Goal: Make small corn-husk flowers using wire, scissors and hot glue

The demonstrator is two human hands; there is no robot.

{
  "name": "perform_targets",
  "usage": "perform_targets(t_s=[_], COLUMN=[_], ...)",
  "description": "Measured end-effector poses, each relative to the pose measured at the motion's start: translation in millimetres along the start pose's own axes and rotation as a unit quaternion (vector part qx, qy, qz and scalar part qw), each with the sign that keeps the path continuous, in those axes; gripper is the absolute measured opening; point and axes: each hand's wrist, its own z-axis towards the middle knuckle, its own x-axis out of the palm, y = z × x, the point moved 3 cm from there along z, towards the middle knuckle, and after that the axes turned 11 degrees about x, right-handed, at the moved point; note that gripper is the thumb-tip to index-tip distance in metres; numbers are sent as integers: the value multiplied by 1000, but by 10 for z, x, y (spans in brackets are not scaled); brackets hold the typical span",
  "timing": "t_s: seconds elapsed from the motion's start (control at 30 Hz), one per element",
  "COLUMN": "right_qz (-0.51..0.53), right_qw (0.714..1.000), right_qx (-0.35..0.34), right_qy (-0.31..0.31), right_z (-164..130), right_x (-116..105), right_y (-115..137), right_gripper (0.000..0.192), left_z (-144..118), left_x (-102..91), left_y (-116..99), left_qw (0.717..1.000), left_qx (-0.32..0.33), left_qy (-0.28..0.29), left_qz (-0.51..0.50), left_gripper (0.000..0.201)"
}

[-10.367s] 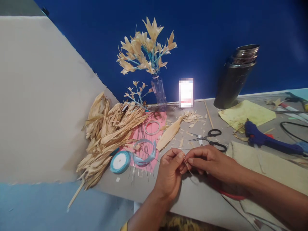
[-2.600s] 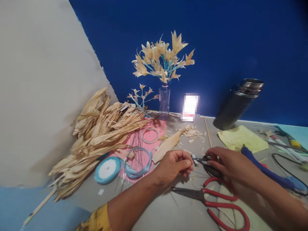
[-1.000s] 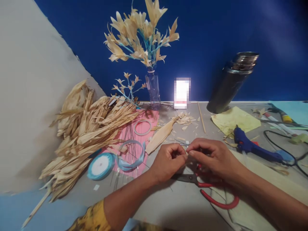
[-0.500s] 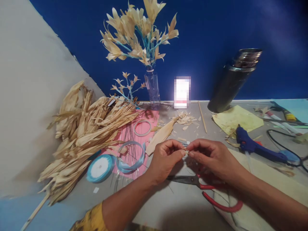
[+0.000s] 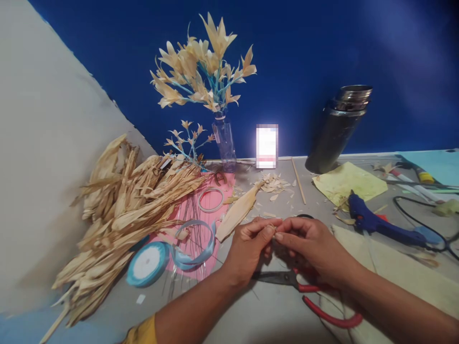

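Observation:
My left hand (image 5: pixel 251 243) and my right hand (image 5: pixel 308 239) meet fingertip to fingertip above the table. Both pinch a tiny tan piece (image 5: pixel 273 228) that looks like dried corn husk; the fingers cover most of it. Below them lie scissors (image 5: pixel 332 313) with red handles and dark blades, partly hidden by my right hand. A broad pale strip of corn husk (image 5: pixel 236 215) lies just beyond my left hand. Small husk cuttings (image 5: pixel 274 183) are heaped farther back.
Dried corn husks (image 5: pixel 118 210) pile up at left, near a blue ribbon roll (image 5: pixel 148 263) and thin wires on pink paper (image 5: pixel 172 267). Husk flowers (image 5: pixel 190 67) stand in a clear bottle (image 5: pixel 224 143). At right are a blue glue gun (image 5: pixel 387 227) and a dark flask (image 5: pixel 333 138).
My fingers have shifted on the small piece, with my left thumb now more bent over it. The whole view has moved slightly, so the table things sit lower.

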Motion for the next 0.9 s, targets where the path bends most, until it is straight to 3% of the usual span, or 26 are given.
perform_targets(t_s=[0.23,0.5,0.9], right_qz=[29,-16,-50], right_qw=[999,999,996], right_qx=[21,34,23], right_qy=[24,32,70], right_z=[25,-20,-94], right_x=[36,54,73], right_y=[-65,2,64], right_gripper=[31,26,23], left_z=[9,26,-8], left_x=[17,30,65], left_y=[52,53,-16], left_qw=[998,981,974], left_qx=[-16,-91,-115], left_qy=[-12,-39,-24], left_qz=[-58,-169,-195], left_gripper=[32,33,43])
